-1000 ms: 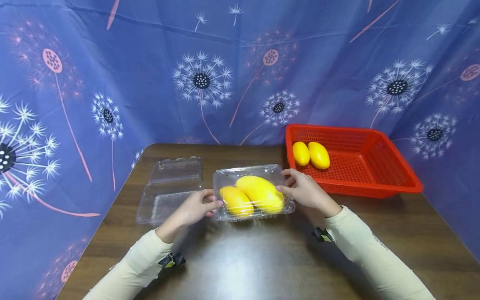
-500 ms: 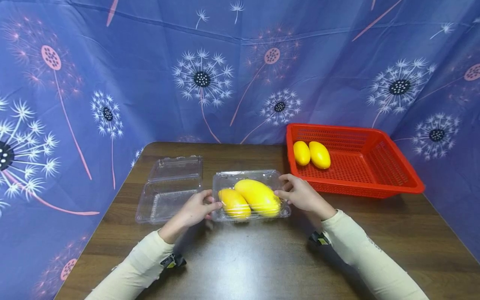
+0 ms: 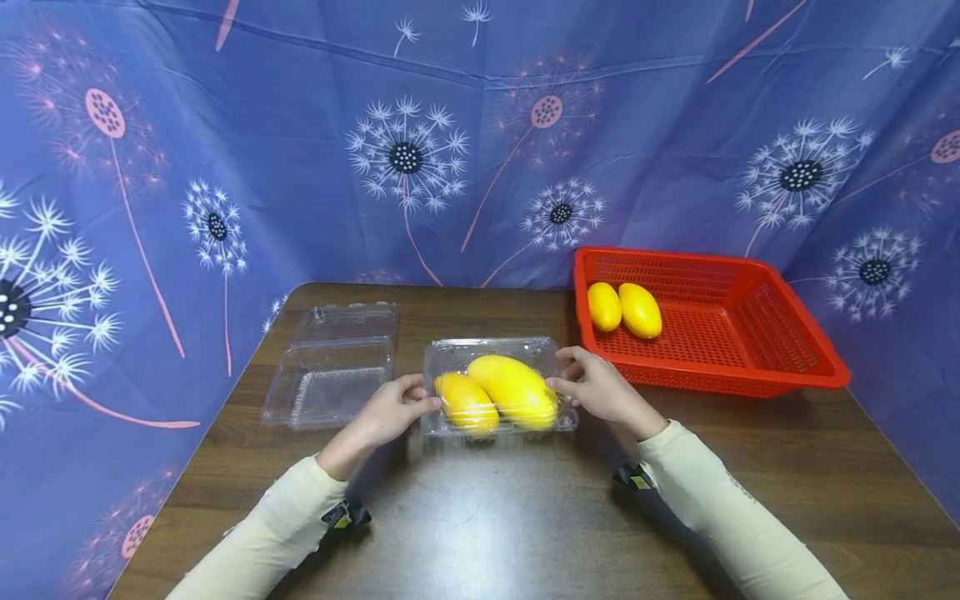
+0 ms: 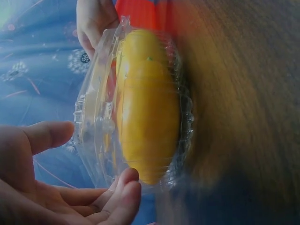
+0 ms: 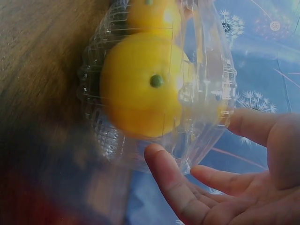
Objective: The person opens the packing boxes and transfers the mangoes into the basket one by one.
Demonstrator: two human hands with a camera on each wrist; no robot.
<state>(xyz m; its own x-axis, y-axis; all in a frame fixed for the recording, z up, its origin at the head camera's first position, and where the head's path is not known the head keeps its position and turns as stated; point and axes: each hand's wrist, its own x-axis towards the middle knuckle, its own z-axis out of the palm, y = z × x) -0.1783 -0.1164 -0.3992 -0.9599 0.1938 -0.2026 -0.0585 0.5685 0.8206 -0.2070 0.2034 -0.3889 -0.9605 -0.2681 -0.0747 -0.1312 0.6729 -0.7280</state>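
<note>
A clear plastic clamshell box point(image 3: 450, 354) with its lid down sits mid-table and encloses two yellow mangoes, the larger mango point(image 3: 513, 390) beside a smaller mango point(image 3: 467, 402). My left hand point(image 3: 390, 408) holds its left end, the thumb point(image 4: 54, 135) at the lid's edge and fingertips point(image 4: 126, 192) low on the side. At the opposite end my right hand point(image 3: 600, 385) holds it the same way, with the thumb point(image 5: 251, 123) high and a finger point(image 5: 166, 173) low. In the right wrist view, a mango's green stem spot shows through the plastic.
An empty clamshell box point(image 3: 337, 392) lies with its lid open just left of the filled one. At the back right stands a red plastic basket point(image 3: 720, 375) with two mangoes point(image 3: 639, 312) in its left end. A blue dandelion-print cloth point(image 3: 480, 150) hangs behind the wooden table point(image 3: 480, 517).
Both hands have brought the filled box lower and slightly left. Its top now looks flatter toward the table. The empty box has shifted left and back a little.
</note>
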